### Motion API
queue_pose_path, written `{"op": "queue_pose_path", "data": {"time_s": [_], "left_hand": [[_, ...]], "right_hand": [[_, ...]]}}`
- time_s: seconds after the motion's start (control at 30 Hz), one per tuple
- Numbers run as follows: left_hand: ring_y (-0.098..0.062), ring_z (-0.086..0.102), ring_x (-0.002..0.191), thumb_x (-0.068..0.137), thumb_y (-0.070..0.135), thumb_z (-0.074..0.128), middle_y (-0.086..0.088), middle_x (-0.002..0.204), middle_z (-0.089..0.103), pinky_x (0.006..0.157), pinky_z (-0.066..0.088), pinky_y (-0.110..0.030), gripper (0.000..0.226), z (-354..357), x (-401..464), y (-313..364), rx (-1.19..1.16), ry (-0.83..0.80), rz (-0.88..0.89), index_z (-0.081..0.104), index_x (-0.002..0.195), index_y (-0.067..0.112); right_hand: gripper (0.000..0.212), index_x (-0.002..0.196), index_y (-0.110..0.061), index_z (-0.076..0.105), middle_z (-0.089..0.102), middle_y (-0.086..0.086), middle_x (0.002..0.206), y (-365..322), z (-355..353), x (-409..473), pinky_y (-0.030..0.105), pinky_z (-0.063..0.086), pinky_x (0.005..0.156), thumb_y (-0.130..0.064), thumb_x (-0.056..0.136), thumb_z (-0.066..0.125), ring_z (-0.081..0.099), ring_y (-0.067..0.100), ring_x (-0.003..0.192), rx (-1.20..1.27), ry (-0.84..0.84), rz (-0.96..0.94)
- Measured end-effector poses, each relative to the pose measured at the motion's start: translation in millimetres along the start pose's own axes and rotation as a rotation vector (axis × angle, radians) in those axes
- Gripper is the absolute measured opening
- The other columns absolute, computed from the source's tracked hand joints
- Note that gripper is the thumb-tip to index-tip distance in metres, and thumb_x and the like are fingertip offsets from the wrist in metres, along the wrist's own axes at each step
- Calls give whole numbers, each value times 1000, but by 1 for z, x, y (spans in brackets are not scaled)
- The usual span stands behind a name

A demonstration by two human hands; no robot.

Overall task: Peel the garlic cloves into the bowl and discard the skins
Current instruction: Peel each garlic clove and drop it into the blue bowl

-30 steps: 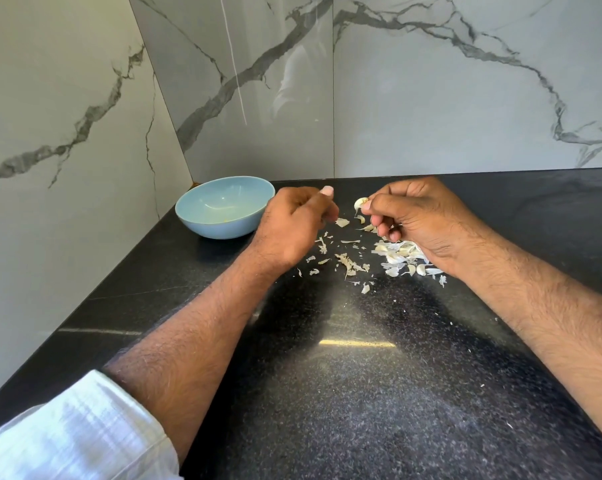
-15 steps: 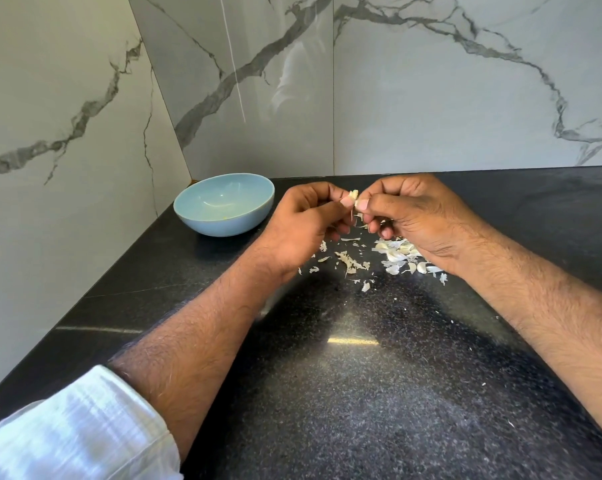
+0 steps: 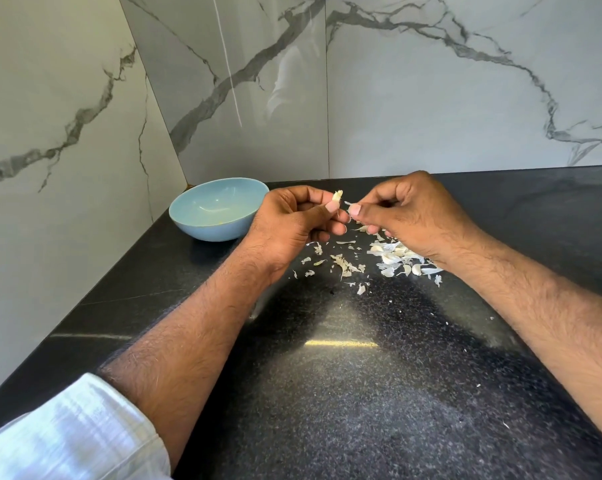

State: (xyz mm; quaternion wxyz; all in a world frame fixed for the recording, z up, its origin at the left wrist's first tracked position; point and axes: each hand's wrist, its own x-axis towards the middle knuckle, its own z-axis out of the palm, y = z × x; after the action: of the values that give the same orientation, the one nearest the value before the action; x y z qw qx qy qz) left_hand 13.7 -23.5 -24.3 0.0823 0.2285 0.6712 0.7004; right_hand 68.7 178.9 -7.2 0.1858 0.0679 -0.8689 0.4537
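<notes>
White rolled-up sleeve [image 3: 67, 431] with faint woven stripes on left forearm; right forearm bare, hairy; short nails; no rings.

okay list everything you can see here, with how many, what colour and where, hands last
bowl: one, pale blue, back left on the counter near the wall corner
garlic clove: one, cream, pinched at the left fingertips
loose garlic skins: many scraps, whitish, scattered under and between the hands
garlic pile: several pieces, white, under the right wrist
counter: one, black speckled
wall tiles: grey-veined white marble, behind and left
sleeve: one, white, lower left
left hand: holds the clove
right hand: pinches a skin scrap
</notes>
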Motion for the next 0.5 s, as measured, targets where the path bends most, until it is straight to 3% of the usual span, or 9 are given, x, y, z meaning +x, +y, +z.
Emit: {"op": "queue_pose_path", "data": {"time_s": [0.1,0.2,0.27,0.33,0.43,0.5], "left_hand": [[-19,73,74,104,13,67,-18,94,79,67,57,-25,12,3,0,-3,7,-17,-19,71,103,2],[-16,70,71,107,14,64,-15,90,77,69,57,-26,12,3,1,-5,-15,-36,-51,71,103,4],[-15,68,70,107,12,63,-13,88,76,70,56,-26,13,3,2,-5,-42,-46,-74,72,104,4],[-14,68,71,106,10,64,-13,89,76,70,56,-26,11,4,2,-5,-56,-50,-78,72,103,4],[-16,70,73,102,5,68,-15,90,77,70,57,-26,7,5,0,-4,-60,-47,-62,72,106,1],[-17,72,73,99,2,70,-14,89,78,69,57,-26,7,6,-1,-4,-41,-42,-43,72,106,1]], "right_hand": [[20,77,-21,74,72,-7,70,2,0,2,18,49,57,-20,74,94,61,-3,57,-73,59,11],[25,84,-21,75,73,-3,77,1,-1,3,29,59,65,-6,72,92,67,5,68,-14,39,21],[10,88,-17,78,77,1,79,1,-2,2,26,60,66,-14,83,86,75,15,72,42,43,-3],[11,85,-17,79,77,-1,76,0,0,1,29,61,65,-26,88,84,76,17,69,23,74,-39],[9,86,-21,80,77,-2,78,1,4,1,47,65,75,-23,84,88,75,23,74,-6,87,-71],[7,91,-21,82,78,-4,78,1,5,0,47,65,75,-23,86,87,75,21,73,-19,93,-89]]}}
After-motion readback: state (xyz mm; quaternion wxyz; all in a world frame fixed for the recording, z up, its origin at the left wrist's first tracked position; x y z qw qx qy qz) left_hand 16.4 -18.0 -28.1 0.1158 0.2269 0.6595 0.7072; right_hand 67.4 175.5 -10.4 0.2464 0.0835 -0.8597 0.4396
